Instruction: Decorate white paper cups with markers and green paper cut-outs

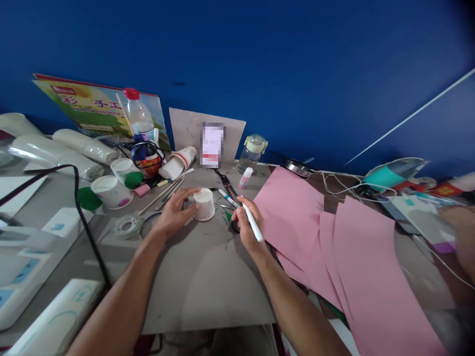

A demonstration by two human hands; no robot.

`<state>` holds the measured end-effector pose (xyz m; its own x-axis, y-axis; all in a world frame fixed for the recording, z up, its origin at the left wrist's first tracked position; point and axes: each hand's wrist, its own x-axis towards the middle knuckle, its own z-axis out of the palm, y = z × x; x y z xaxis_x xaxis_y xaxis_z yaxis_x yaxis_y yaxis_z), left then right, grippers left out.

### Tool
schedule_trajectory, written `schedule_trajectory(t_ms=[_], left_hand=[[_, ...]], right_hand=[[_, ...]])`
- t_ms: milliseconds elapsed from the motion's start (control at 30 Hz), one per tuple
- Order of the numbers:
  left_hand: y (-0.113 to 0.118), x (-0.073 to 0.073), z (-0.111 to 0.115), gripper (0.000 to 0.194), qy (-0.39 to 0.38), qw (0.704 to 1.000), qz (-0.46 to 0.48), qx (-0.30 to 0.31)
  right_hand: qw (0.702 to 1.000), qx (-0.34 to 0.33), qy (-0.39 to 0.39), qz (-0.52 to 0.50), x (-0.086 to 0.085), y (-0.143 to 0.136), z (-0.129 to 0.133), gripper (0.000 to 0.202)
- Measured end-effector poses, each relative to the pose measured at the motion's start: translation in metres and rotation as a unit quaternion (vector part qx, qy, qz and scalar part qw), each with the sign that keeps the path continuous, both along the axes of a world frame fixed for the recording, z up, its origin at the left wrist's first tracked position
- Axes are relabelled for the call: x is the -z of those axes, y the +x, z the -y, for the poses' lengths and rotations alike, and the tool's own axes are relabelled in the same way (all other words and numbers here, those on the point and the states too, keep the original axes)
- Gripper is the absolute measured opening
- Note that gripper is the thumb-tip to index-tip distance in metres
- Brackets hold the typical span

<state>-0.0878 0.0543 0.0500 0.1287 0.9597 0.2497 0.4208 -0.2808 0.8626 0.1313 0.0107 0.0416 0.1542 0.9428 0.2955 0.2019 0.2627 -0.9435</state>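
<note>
A small white paper cup [204, 204] stands upside down on the grey table. My left hand [177, 213] grips its left side, thumb in front and fingers behind. In my right hand [249, 222] is a white marker pen [252, 220], held at a slant to the right of the cup. Between the cup and that hand lies another marker [227, 198] with a blue band. Scissors [225, 182] rest just behind it, partly hidden. Small green scraps [227, 216] lie beside my right fingers.
Pink paper sheets [293, 210] spread over the right side. A glue stick [245, 178] and a glass jar [252, 153] stand at the back. Decorated paper cups [111, 192], a tape roll [126, 226] and a black cable [87, 222] are on the left. Someone's blurred arm shows far right.
</note>
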Motion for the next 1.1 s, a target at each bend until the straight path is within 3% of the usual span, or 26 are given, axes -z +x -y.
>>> schedule_trajectory(t_ms=[333, 600, 900, 1100], left_hand=[[0.006, 0.001, -0.003, 0.018, 0.009, 0.996, 0.084, -0.032], [0.004, 0.001, -0.004, 0.030, -0.072, 0.960, 0.268, -0.047], [0.023, -0.003, 0.003, 0.035, -0.132, 0.945, 0.300, 0.012], [0.038, -0.005, 0.014, 0.033, -0.149, 0.933, 0.323, 0.050]], right_hand=[[1.000, -0.019, -0.011, 0.007, 0.000, -0.002, 0.002, 0.035], [0.999, -0.017, 0.024, 0.024, 0.004, 0.001, -0.001, 0.036], [0.992, -0.090, 0.055, 0.075, 0.003, -0.003, 0.001, 0.046], [0.990, -0.089, 0.045, 0.105, 0.001, -0.004, 0.002, 0.054]])
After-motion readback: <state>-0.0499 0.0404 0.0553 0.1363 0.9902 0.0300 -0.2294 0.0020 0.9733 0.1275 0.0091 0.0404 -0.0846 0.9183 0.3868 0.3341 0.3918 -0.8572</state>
